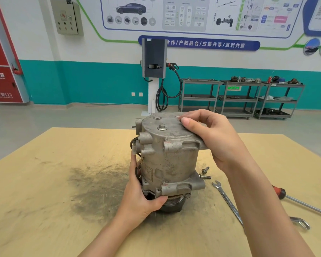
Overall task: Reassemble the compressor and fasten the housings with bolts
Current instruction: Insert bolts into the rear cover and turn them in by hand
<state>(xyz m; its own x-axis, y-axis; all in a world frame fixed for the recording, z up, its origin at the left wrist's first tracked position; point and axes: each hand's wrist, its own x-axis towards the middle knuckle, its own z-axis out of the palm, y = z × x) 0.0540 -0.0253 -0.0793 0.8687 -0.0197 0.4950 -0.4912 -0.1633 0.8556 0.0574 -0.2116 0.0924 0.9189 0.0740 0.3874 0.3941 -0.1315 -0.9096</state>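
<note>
The compressor [167, 162] stands on end in the middle of the table [44, 210], pulley down; its housings look stacked back together, and one bolt [162, 127] sits in the top cap; two loose bolts [205, 173] lie just beside it, near a wrench [228, 203], so I think fastening is left to do; the left hand [143, 193] curls round the bottom part; the right hand [208, 134] grips the cap's edge, thumb on top.

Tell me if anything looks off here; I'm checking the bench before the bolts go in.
One thing: a dark, sooty smear stains the wooden table left of the compressor. Two bolts lie loose behind it, not yet fitted. The compressor stands upright, steadied by the left hand and right hand.
</note>
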